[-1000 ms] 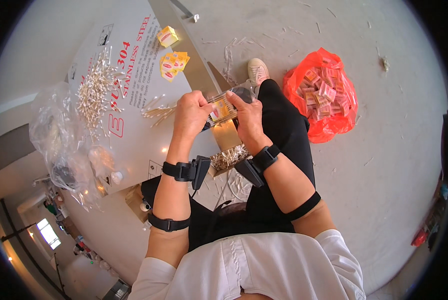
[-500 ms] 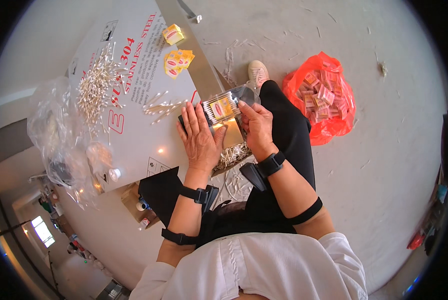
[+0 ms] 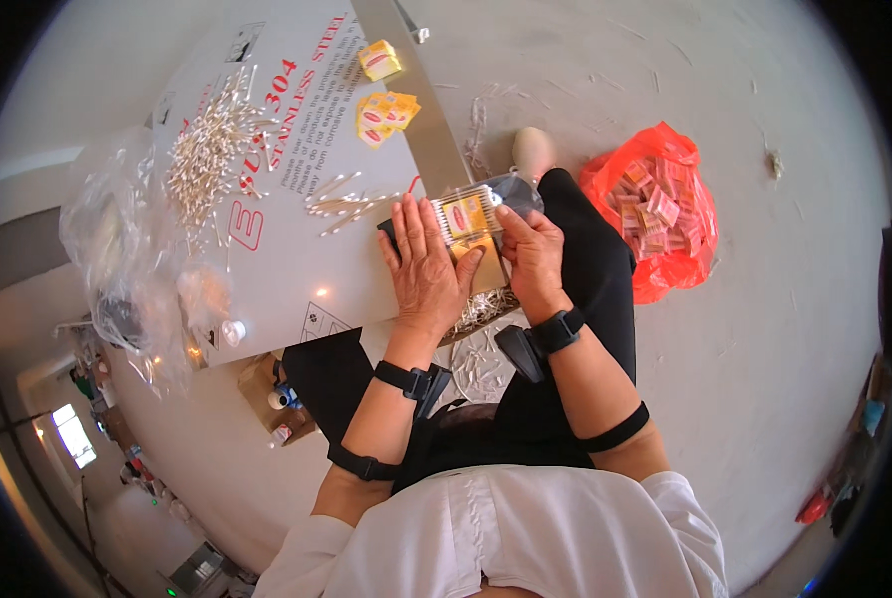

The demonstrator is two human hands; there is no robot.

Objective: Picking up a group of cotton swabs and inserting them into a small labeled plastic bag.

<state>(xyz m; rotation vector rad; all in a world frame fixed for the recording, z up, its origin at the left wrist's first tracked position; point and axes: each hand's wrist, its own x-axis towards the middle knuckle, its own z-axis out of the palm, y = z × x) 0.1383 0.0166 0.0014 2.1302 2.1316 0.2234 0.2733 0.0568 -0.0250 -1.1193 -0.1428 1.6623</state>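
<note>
Swab pack [image 3: 465, 214] borders table edge [image 3: 438, 135] between left hand [image 3: 424, 274] and right hand [image 3: 535, 259]

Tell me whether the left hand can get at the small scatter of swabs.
Likely yes: the small scatter of swabs lies just left of the left hand, and nothing visible blocks the way between them.

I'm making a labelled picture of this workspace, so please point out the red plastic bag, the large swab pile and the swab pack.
Red plastic bag [image 3: 660, 284]: head view, on its lower wall.
Large swab pile [image 3: 207, 159]: head view, near its middle.
Swab pack [image 3: 465, 214]: head view, on its yellow card.
</note>
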